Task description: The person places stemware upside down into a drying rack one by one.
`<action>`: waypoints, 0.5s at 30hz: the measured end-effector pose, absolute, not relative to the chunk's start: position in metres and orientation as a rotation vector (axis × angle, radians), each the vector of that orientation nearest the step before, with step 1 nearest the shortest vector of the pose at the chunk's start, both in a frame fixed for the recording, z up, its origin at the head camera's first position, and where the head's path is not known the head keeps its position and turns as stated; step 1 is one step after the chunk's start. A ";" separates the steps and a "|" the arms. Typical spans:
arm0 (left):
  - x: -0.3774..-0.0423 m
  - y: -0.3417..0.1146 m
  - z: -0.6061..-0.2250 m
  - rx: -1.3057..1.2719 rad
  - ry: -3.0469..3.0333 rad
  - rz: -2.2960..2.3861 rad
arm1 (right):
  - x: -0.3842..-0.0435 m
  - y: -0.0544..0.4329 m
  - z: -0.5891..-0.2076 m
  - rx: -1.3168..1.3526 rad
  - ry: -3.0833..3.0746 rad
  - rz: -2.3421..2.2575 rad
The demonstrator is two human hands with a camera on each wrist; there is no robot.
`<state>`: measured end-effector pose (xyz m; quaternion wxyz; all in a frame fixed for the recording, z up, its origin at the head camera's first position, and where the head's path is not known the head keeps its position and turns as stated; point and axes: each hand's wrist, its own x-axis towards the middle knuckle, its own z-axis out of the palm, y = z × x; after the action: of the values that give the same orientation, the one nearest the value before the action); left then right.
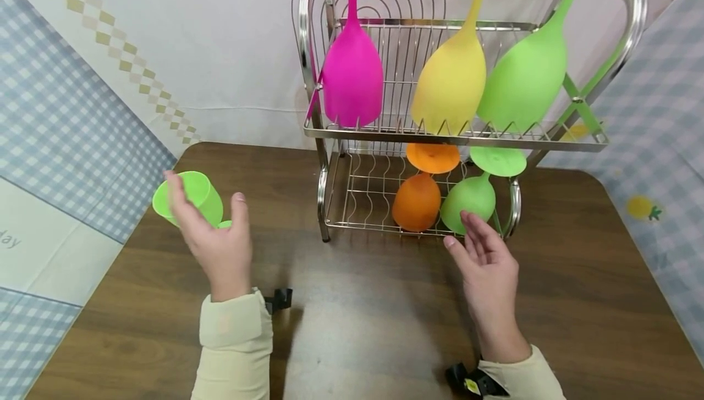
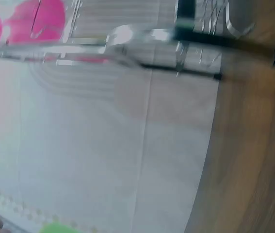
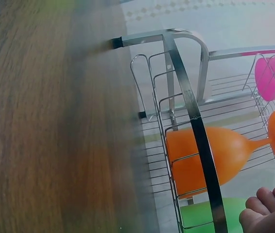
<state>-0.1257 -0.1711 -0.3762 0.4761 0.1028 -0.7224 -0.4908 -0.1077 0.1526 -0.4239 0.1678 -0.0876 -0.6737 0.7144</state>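
My left hand (image 1: 217, 241), fingers extended and thumb apart, is beside a light green goblet (image 1: 205, 195) at the table's left. The hand overlaps the goblet in the head view and hides much of its stem; only a green edge (image 2: 58, 228) of it enters the left wrist view. My right hand (image 1: 489, 272), fingers slightly bent with nothing between them, is in front of the rack's lower tier. Its fingertips overlap the upside-down green goblet (image 1: 469, 201) there. Next to that one an orange goblet (image 1: 417, 203) also stands upside down.
A two-tier metal dish rack (image 1: 456, 140) stands at the back of the wooden table (image 1: 357, 320). Upside down on its upper tier are a magenta goblet (image 1: 353, 79), a yellow goblet (image 1: 451, 91) and a larger green goblet (image 1: 528, 76). Checked cloth (image 1: 71, 101) borders the table.
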 end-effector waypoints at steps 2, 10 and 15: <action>-0.123 -0.173 -0.369 0.288 -1.714 -1.152 | -0.107 0.153 -0.424 -0.248 -1.918 2.027; -0.130 -0.206 -0.382 0.431 -1.660 -1.031 | -0.107 0.153 -0.423 -0.239 -1.899 2.034; -0.136 -0.236 -0.404 0.601 -1.780 -1.079 | -0.107 0.153 -0.424 -0.245 -1.895 2.040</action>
<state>-0.1359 -0.2355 -0.4040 0.4686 0.2451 -0.7258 -0.4401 -0.1073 0.1528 -0.4239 0.1724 -0.0864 -0.6679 0.7188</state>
